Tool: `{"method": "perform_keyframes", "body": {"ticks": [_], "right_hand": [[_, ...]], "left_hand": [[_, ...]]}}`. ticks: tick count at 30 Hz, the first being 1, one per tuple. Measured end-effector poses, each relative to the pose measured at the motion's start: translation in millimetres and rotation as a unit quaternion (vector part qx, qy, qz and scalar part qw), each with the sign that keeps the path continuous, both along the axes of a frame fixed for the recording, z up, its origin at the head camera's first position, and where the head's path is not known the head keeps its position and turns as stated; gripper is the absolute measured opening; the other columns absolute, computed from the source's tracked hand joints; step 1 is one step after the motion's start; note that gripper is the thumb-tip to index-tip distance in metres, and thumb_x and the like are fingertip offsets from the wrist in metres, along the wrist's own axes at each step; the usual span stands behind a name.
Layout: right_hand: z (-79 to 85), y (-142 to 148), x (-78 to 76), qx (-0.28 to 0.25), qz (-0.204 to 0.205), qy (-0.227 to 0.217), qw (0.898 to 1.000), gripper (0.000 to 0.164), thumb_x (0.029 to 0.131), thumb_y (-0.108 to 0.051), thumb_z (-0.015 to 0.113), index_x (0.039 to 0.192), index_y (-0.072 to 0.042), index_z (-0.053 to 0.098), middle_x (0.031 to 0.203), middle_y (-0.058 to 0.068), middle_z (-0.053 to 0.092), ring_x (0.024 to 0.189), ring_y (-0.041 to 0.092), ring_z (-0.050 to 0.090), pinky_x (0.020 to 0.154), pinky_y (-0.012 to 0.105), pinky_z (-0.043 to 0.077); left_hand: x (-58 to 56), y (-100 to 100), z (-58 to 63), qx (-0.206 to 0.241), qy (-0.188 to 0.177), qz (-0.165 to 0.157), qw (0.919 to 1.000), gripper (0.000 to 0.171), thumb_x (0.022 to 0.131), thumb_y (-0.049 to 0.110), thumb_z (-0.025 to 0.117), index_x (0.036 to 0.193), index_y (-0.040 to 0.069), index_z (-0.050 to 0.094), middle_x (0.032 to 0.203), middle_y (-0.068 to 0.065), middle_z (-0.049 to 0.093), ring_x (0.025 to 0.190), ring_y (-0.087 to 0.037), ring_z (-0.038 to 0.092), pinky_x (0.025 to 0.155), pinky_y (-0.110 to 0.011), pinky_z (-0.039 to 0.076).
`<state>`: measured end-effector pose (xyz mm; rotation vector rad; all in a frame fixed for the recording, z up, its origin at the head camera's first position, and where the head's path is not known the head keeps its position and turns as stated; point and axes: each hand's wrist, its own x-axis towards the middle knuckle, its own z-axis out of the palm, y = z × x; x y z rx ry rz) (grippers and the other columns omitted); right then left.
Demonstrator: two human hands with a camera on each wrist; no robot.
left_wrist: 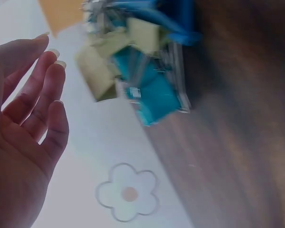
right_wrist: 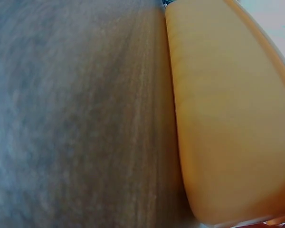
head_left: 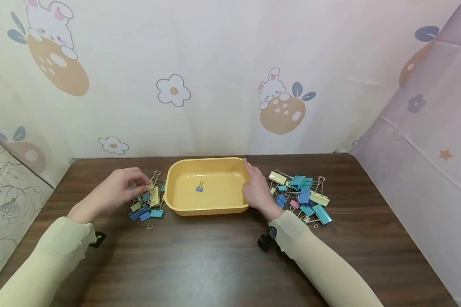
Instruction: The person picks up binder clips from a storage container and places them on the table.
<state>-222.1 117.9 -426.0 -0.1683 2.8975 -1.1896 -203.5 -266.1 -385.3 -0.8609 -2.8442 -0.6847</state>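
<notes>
In the head view my left hand point(head_left: 124, 186) hovers over a heap of binder clips point(head_left: 145, 214) at the left. A pale yellow binder clip point(head_left: 154, 197) stands near its fingertips. The left wrist view shows this hand point(left_wrist: 31, 111) with relaxed, slightly bent fingers and no clip in them; teal and yellow clips point(left_wrist: 145, 88) appear blurred beside it. My right hand point(head_left: 258, 189) grips the right rim of a yellow plastic tray point(head_left: 211, 209). One small blue binder clip point(head_left: 199, 188) lies inside the tray. The tray's outer wall point(right_wrist: 232, 114) fills the right wrist view's right side.
A second heap of binder clips point(head_left: 304, 196), teal, blue, yellow and pink, lies right of the tray, close behind my right wrist. Everything stands on a dark wooden table point(head_left: 199, 260). A patterned curtain point(head_left: 215, 119) rises along its back edge.
</notes>
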Motion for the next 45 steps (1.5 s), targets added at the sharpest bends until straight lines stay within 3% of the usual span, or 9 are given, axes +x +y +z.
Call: {"method": "perform_keyframes", "body": {"ticks": [4,8,13,19,24,30,36,40,45], "right_hand": [[-0.4,0.0,-0.3,0.001,0.000,-0.004,1.000,0.084,0.079,0.007,0.046,0.150,-0.026,0.015,0.146,0.013,0.033,0.121,0.026,0.042,0.097,0.042,0.037],[-1.3,0.6,-0.5,0.001,0.000,-0.001,1.000,0.085,0.078,0.008,0.046,0.150,-0.026,0.016,0.145,0.013,0.034,0.120,0.027,0.042,0.097,0.043,0.037],[-0.6,0.5,-0.2,0.001,0.005,0.002,1.000,0.084,0.079,0.008,0.046,0.150,-0.025,0.016,0.145,0.014,0.033,0.122,0.028,0.041,0.097,0.044,0.037],[2.5,0.9,0.6,-0.001,0.006,-0.002,1.000,0.083,0.079,0.007,0.046,0.150,-0.024,0.016,0.145,0.015,0.032,0.123,0.028,0.040,0.098,0.044,0.036],[3.2,1.9,-0.4,0.002,0.007,0.001,1.000,0.083,0.078,0.007,0.046,0.150,-0.023,0.016,0.145,0.016,0.033,0.121,0.029,0.041,0.096,0.043,0.037],[1.3,0.4,-0.7,-0.003,0.008,-0.004,1.000,0.083,0.079,0.007,0.046,0.150,-0.024,0.016,0.144,0.016,0.033,0.122,0.029,0.041,0.097,0.043,0.036],[-0.6,1.3,-0.4,-0.006,0.009,-0.005,1.000,0.082,0.080,0.007,0.046,0.150,-0.025,0.016,0.144,0.015,0.033,0.123,0.028,0.040,0.098,0.044,0.036],[-0.9,1.8,-1.0,-0.005,0.008,0.000,1.000,0.083,0.079,0.007,0.047,0.150,-0.024,0.017,0.143,0.015,0.035,0.122,0.028,0.041,0.098,0.044,0.036],[-1.2,1.9,-1.1,-0.007,0.012,0.000,1.000,0.082,0.079,0.007,0.046,0.150,-0.024,0.017,0.143,0.016,0.034,0.123,0.029,0.041,0.099,0.044,0.036]], "left_hand": [[-6.4,14.4,13.5,-0.001,-0.004,-0.017,0.9998,0.007,0.084,0.017,0.070,0.091,0.019,0.068,0.081,0.013,0.058,0.072,-0.005,0.053,0.064,-0.031,0.047],[-14.7,38.3,25.6,-0.012,-0.039,-0.035,0.9986,0.007,0.086,0.021,0.068,0.093,0.020,0.068,0.084,0.012,0.059,0.067,-0.009,0.055,0.062,-0.027,0.047],[-28.1,72.7,31.9,-0.045,-0.064,-0.066,0.9948,0.007,0.088,0.021,0.065,0.093,0.019,0.068,0.088,0.009,0.061,0.076,-0.009,0.056,0.068,-0.030,0.047],[-44.0,107.4,20.2,-0.087,-0.088,-0.110,0.9862,0.008,0.088,0.019,0.063,0.093,0.015,0.068,0.086,0.010,0.061,0.080,-0.011,0.057,0.072,-0.030,0.047],[-53.2,127.5,13.3,-0.133,-0.087,-0.151,0.9757,0.007,0.085,0.017,0.064,0.089,0.013,0.068,0.084,0.006,0.062,0.081,-0.014,0.057,0.074,-0.031,0.046],[-59.8,138.4,12.4,-0.204,-0.134,-0.135,0.9603,0.010,0.085,0.023,0.066,0.093,0.018,0.069,0.084,0.009,0.061,0.081,-0.011,0.053,0.075,-0.029,0.044],[-60.6,147.0,8.5,-0.254,-0.166,-0.150,0.9411,0.008,0.085,0.020,0.067,0.092,0.016,0.067,0.079,0.006,0.054,0.078,-0.011,0.048,0.072,-0.027,0.041],[-59.5,150.2,6.8,-0.267,-0.161,-0.147,0.9386,0.005,0.083,0.012,0.068,0.087,0.014,0.066,0.075,0.005,0.050,0.073,-0.012,0.046,0.066,-0.027,0.039],[-57.5,151.6,3.1,-0.278,-0.156,-0.151,0.9356,0.013,0.076,-0.003,0.065,0.079,0.009,0.064,0.067,0.005,0.049,0.065,-0.012,0.045,0.058,-0.025,0.037]]}}
